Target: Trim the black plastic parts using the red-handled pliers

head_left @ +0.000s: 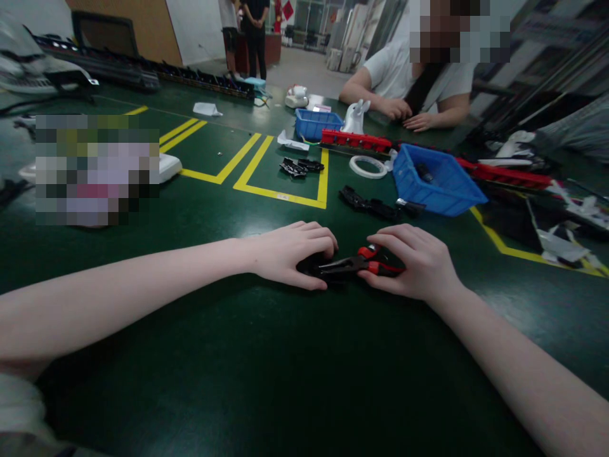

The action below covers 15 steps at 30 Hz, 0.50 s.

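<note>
Pliers are gripped by the right hand at the red handles, low on the green table. A small black part, touching the pliers' nose, is clasped by the left hand. Beyond lie black clips, then a blue bin.

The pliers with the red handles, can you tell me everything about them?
The pliers have dark metal jaws and red and black handles. They lie nearly flat on the green table, jaws pointing left. The right hand grips the handles. The jaw tips reach a small black part under the left hand, which covers it. Whether the jaws are pinching that part cannot be seen.
</note>
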### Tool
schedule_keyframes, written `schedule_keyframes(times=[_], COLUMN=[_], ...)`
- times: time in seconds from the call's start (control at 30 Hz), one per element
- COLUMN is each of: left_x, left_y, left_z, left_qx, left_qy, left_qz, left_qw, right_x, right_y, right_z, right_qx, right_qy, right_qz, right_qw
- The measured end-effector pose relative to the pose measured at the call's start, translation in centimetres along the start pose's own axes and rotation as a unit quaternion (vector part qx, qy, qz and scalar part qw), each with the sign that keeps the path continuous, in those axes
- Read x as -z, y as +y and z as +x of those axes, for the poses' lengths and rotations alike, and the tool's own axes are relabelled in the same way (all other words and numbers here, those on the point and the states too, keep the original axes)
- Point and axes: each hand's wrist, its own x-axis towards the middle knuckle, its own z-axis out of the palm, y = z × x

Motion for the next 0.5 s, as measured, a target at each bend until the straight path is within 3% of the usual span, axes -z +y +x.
schedule_keyframes(times=[0.5], left_x=[-0.6], left_y=[1.1], left_z=[0.2], left_qx=[0.058], left_qy=[0.011], left_qz=[-0.007], left_qw=[0.998], right_x=[0.2], right_y=[-0.1], right_z=[0.1], right_qx=[0.000], right_qy=[0.000], right_qz=[-0.020], right_qw=[1.000])
